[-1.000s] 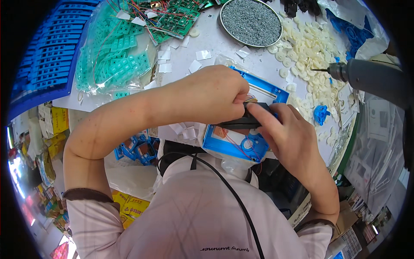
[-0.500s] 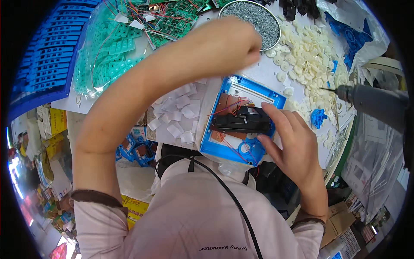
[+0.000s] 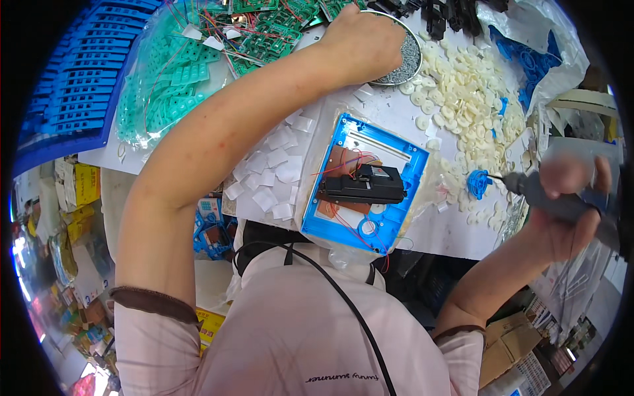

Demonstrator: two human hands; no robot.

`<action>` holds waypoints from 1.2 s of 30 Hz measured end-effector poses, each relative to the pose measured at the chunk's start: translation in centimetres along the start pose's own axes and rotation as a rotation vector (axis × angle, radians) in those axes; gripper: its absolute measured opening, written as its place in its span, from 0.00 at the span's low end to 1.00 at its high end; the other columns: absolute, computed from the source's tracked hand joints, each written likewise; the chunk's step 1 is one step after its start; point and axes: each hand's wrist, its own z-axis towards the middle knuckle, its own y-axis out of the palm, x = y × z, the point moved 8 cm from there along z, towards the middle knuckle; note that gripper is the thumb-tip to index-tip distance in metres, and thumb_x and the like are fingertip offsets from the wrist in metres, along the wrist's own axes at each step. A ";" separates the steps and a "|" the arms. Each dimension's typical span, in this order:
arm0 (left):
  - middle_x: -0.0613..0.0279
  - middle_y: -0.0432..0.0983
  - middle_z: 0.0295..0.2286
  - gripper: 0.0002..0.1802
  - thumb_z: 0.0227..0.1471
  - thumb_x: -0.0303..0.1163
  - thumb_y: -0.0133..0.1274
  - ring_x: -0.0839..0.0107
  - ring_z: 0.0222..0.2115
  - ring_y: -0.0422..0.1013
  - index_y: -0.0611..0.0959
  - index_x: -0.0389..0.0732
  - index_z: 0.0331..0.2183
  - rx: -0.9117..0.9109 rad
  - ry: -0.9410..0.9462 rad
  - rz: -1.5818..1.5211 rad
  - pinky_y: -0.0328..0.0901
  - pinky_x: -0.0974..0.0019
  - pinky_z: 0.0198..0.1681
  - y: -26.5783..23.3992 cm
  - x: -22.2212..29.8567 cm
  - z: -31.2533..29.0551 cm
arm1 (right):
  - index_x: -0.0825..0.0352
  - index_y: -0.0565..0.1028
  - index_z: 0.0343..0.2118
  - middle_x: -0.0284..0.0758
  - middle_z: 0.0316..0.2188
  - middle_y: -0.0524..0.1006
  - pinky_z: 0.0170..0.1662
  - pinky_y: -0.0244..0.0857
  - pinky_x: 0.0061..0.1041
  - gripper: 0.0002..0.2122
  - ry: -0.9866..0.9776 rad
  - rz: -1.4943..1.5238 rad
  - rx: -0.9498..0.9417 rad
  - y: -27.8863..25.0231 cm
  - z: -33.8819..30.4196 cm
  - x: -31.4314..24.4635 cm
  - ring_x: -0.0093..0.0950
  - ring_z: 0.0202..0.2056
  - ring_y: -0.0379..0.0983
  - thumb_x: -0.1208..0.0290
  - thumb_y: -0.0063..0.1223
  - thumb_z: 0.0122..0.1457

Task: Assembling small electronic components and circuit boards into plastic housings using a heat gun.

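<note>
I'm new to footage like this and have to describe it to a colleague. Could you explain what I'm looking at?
There is no robot here, just a person's two bare hands. The view comes from a wide fisheye camera worn on the head and looking down, so straight edges bend near the rim.

On the white table lies an open blue case with a black mechanism and thin wires inside. Around it are white paper pieces, cream discs and green circuit boards.

The right hand grips a grey driver tool. The left hand is at a round dish of small metal pieces; whether it holds any is hidden.
</note>
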 end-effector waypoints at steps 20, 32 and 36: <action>0.74 0.81 0.32 0.11 0.44 0.25 0.65 0.70 0.36 0.75 0.85 0.49 0.33 0.111 0.003 -0.735 0.52 0.57 0.44 -9.3 6.8 -16.7 | 0.49 0.69 0.50 0.22 0.20 0.71 0.31 0.69 0.23 0.16 0.125 0.224 -0.050 13.5 0.7 3.6 0.18 0.23 0.65 0.66 0.61 0.62; 0.74 0.76 0.31 0.18 0.35 0.32 0.71 0.69 0.34 0.72 0.81 0.49 0.32 0.189 0.094 -0.568 0.51 0.54 0.45 -9.7 7.3 -16.7 | 0.53 0.66 0.49 0.24 0.20 0.69 0.29 0.67 0.25 0.17 0.065 0.090 -0.108 14.4 0.4 3.8 0.20 0.21 0.65 0.66 0.62 0.62; 0.71 0.75 0.38 0.27 0.32 0.36 0.72 0.67 0.39 0.70 0.78 0.50 0.38 0.207 -0.112 -0.567 0.50 0.52 0.47 -9.8 6.0 -18.3 | 0.55 0.65 0.50 0.25 0.20 0.68 0.30 0.66 0.27 0.18 0.040 0.105 -0.037 13.8 0.0 5.0 0.21 0.21 0.64 0.66 0.60 0.62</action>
